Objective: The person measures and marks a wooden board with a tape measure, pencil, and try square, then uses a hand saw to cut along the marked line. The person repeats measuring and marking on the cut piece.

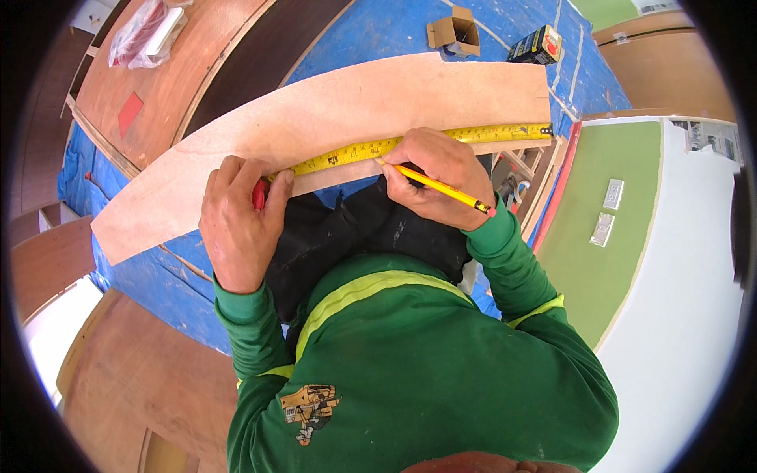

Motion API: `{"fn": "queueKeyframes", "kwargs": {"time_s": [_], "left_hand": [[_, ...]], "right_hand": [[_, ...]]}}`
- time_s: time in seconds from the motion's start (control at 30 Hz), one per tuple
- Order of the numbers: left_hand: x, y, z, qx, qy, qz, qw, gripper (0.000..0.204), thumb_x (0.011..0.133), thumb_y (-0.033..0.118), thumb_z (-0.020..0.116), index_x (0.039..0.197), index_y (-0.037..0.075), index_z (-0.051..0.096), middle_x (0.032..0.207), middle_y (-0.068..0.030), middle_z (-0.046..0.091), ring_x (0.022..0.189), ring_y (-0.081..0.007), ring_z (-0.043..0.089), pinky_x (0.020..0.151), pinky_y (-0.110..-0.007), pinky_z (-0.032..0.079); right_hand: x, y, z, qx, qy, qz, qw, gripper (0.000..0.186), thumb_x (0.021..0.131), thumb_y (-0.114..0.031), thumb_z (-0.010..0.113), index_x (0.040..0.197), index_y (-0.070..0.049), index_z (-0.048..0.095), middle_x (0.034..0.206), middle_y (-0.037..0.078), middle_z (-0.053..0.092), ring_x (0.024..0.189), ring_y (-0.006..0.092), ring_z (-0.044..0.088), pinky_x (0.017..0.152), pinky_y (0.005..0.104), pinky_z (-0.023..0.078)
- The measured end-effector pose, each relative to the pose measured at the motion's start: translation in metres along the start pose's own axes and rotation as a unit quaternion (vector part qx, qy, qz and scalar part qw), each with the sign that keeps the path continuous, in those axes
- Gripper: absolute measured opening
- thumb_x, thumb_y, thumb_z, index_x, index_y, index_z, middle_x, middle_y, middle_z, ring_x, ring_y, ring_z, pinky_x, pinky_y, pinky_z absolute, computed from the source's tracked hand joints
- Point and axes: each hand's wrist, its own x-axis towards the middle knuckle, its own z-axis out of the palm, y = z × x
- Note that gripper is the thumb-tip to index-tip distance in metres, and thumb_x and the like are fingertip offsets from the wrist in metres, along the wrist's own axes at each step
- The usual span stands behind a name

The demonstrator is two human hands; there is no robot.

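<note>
A long pale plywood strip point(315, 118) lies across a blue-covered surface point(378, 31). A yellow tape measure blade point(489, 132) runs along the strip's near edge to its right end. My left hand point(240, 225) grips the red tape measure case point(259, 193) at the strip's near edge and pins the blade down. My right hand point(438, 173) holds a yellow pencil point(441, 189) with a pink eraser, its tip touching the blade about halfway along.
A small open cardboard box point(455, 33) and a black-and-yellow box point(536, 46) sit beyond the strip. A round wooden panel point(158, 87) with a plastic bag point(146, 35) lies at the upper left. A green-and-white wall point(631, 236) with socket plates point(609, 209) is to the right.
</note>
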Motion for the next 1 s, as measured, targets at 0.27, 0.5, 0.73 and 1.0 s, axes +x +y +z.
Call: {"fn": "queueKeyframes", "kwargs": {"time_s": [0.27, 0.5, 0.73, 1.0], "left_hand": [[0.0010, 0.0004, -0.0007, -0.005, -0.003, 0.000, 1.000, 0.023, 0.099, 0.023, 0.086, 0.101, 0.001, 0.079, 0.097, -0.0148, 0.069, 0.091, -0.0355, 0.069, 0.083, -0.046, 0.056], [0.0010, 0.0002, -0.0011, -0.004, -0.006, -0.004, 1.000, 0.023, 0.100, 0.023, 0.086, 0.101, 0.001, 0.079, 0.097, -0.0149, 0.069, 0.090, -0.0353, 0.069, 0.083, -0.046, 0.056], [0.0012, 0.0001, -0.0013, -0.004, -0.005, 0.004, 1.000, 0.023, 0.100, 0.022, 0.086, 0.101, 0.001, 0.079, 0.096, -0.0151, 0.069, 0.089, -0.0358, 0.069, 0.082, -0.046, 0.056], [0.0016, 0.0027, -0.0010, -0.012, -0.013, -0.020, 1.000, 0.023, 0.097, 0.023, 0.087, 0.102, 0.003, 0.080, 0.101, -0.0144, 0.071, 0.094, -0.0370, 0.069, 0.084, -0.048, 0.057]], "right_hand": [[0.0014, -0.0018, -0.0012, -0.014, 0.003, 0.003, 1.000, 0.016, 0.086, -0.002, 0.084, 0.096, -0.005, 0.072, 0.082, 0.010, 0.068, 0.073, 0.0303, 0.069, 0.067, 0.0403, 0.054], [0.0004, 0.0021, -0.0006, 0.011, -0.001, -0.001, 1.000, 0.016, 0.086, -0.002, 0.084, 0.097, -0.006, 0.074, 0.083, 0.010, 0.069, 0.074, 0.0300, 0.070, 0.068, 0.0405, 0.055], [0.0000, 0.0019, 0.0003, 0.011, -0.004, -0.008, 1.000, 0.021, 0.085, -0.001, 0.079, 0.096, -0.009, 0.064, 0.084, 0.010, 0.065, 0.075, 0.0337, 0.066, 0.070, 0.0431, 0.054], [0.0002, 0.0012, 0.0028, 0.014, 0.013, -0.001, 1.000, 0.020, 0.084, 0.000, 0.079, 0.094, -0.009, 0.063, 0.084, 0.010, 0.065, 0.075, 0.0342, 0.065, 0.070, 0.0432, 0.054]]}}
